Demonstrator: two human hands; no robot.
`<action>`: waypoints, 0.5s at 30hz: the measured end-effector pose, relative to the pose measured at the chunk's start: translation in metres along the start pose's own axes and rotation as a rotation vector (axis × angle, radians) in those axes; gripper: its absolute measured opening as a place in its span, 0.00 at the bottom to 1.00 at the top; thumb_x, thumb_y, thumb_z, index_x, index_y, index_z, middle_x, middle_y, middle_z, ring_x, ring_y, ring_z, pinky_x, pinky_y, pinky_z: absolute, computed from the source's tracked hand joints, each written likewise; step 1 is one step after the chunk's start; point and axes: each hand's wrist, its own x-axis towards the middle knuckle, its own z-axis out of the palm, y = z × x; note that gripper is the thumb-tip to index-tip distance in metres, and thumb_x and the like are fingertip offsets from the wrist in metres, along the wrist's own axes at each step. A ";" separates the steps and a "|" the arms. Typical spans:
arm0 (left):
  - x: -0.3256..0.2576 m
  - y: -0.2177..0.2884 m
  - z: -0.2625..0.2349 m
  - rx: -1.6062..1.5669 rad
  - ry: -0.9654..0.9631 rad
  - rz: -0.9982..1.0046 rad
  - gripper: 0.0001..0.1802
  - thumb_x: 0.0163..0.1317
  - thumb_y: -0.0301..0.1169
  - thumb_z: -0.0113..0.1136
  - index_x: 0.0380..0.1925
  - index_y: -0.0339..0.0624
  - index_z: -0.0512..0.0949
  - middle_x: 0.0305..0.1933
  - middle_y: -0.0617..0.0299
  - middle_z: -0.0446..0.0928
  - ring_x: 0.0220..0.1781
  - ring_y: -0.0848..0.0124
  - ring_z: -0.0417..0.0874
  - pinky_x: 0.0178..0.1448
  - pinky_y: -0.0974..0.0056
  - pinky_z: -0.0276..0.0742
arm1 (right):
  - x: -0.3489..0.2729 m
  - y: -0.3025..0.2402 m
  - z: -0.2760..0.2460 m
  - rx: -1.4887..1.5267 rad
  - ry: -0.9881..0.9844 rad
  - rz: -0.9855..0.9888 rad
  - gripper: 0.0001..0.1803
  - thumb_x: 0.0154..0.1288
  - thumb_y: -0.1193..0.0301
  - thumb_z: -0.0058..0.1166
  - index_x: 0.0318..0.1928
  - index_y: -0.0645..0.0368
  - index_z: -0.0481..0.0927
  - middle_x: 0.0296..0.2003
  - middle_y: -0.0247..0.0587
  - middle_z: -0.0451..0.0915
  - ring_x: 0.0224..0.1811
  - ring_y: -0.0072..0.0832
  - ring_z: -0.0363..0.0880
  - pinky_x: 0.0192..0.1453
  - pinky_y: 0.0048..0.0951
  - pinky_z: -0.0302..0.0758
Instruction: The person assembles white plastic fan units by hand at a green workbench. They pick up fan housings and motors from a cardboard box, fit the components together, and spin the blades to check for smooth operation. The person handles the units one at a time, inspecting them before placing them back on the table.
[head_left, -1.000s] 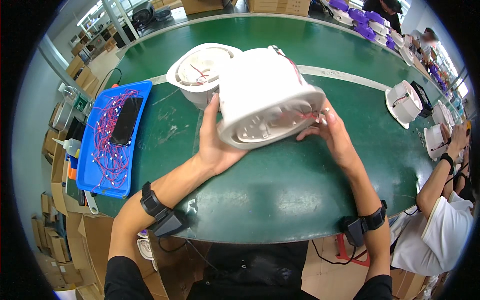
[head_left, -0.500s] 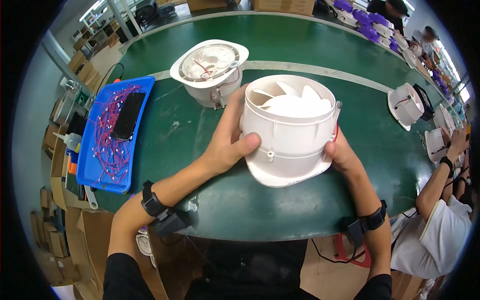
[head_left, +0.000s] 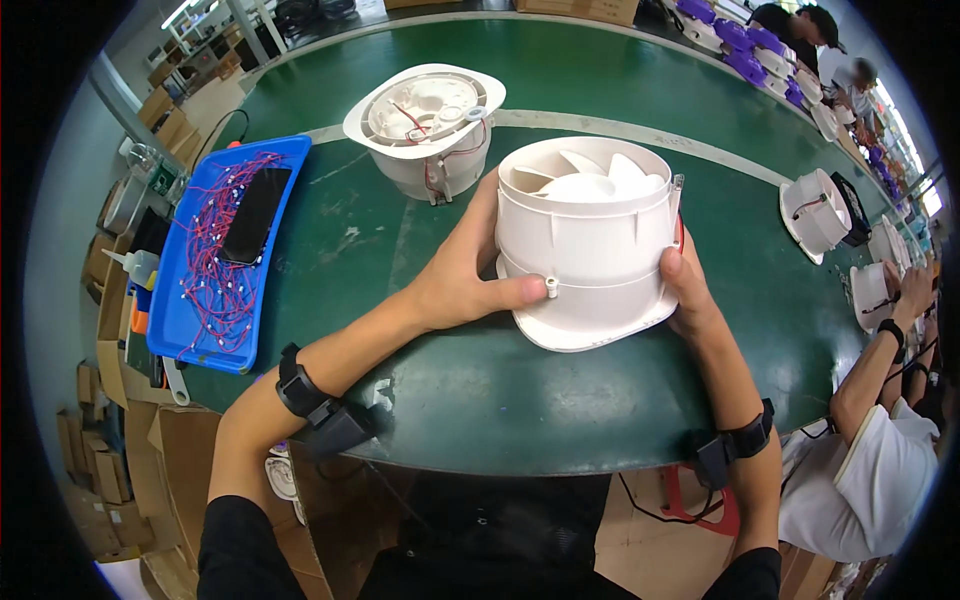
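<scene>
Between my two hands is a white plastic fan housing (head_left: pixel 590 245), its fan blades facing up and its flat flange at the bottom. My left hand (head_left: pixel 455 275) is closed around its left side, the thumb lying beside a small screw post. On the opposite side my right hand (head_left: pixel 687 285) grips the wall, thumb in front, near a red wire; most of its fingers are hidden behind. Beyond my left hand stands a second white fan housing (head_left: pixel 425 165), flange up, with red wires across its top and side.
A blue tray (head_left: pixel 205 355) on the left holds tangled red wires with white connectors and a black phone (head_left: pixel 257 215). Far right are another white housing (head_left: pixel 815 215) and a co-worker's hand (head_left: pixel 912 295). The green table (head_left: pixel 480 420) curves along its near edge.
The fan housing in my hands has tipped more upright, so less of its blades shows. The view has shifted slightly. Both hands keep their hold.
</scene>
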 end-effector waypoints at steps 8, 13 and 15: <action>-0.001 -0.008 -0.004 0.252 0.066 0.138 0.72 0.35 0.44 0.84 0.73 0.36 0.43 0.72 0.49 0.56 0.75 0.59 0.56 0.76 0.55 0.54 | 0.007 -0.005 -0.011 -0.513 -0.082 -0.428 0.60 0.38 0.55 0.77 0.71 0.62 0.60 0.63 0.53 0.70 0.65 0.40 0.70 0.69 0.34 0.63; 0.002 -0.009 -0.003 0.328 0.069 0.151 0.72 0.35 0.46 0.84 0.73 0.36 0.43 0.72 0.49 0.56 0.75 0.57 0.58 0.76 0.54 0.55 | 0.009 -0.008 -0.012 -0.665 -0.061 -0.554 0.58 0.38 0.55 0.78 0.70 0.62 0.62 0.62 0.56 0.71 0.64 0.45 0.72 0.67 0.37 0.66; 0.005 -0.011 -0.005 0.335 0.064 0.163 0.69 0.40 0.44 0.81 0.74 0.37 0.43 0.73 0.48 0.56 0.75 0.58 0.57 0.76 0.54 0.54 | 0.010 -0.008 -0.011 -0.703 -0.022 -0.569 0.58 0.38 0.54 0.78 0.69 0.62 0.62 0.61 0.57 0.72 0.63 0.48 0.73 0.67 0.39 0.68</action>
